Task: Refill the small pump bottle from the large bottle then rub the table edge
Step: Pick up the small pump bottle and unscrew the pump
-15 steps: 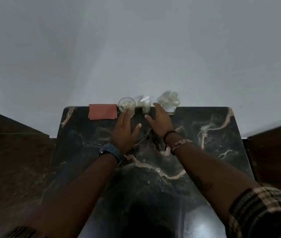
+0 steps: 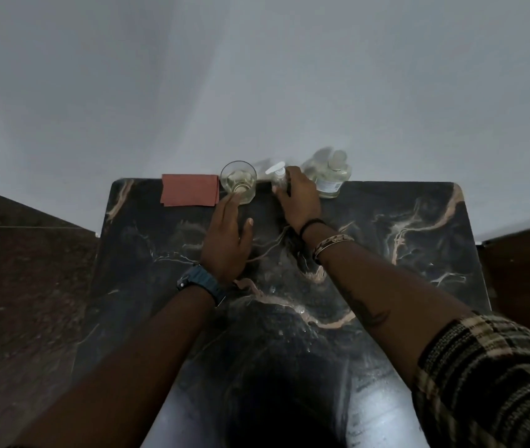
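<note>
The small clear pump bottle (image 2: 278, 176) with a white pump head stands at the far edge of the black marble table (image 2: 402, 253). My right hand (image 2: 299, 202) wraps its fingers round that bottle. The large clear bottle (image 2: 331, 176) with a white cap stands just right of it, against the wall. My left hand (image 2: 228, 237) lies flat with straight fingers, its fingertips at the base of a glass (image 2: 238, 182).
The glass holds a little pale liquid and stands left of the pump bottle. A folded reddish cloth (image 2: 190, 190) lies at the far left of the table. Dark floor flanks the table on both sides. A grey wall rises right behind it.
My right hand has reached forward and closed round the small pump bottle. My left hand has slid a little forward toward the glass.
</note>
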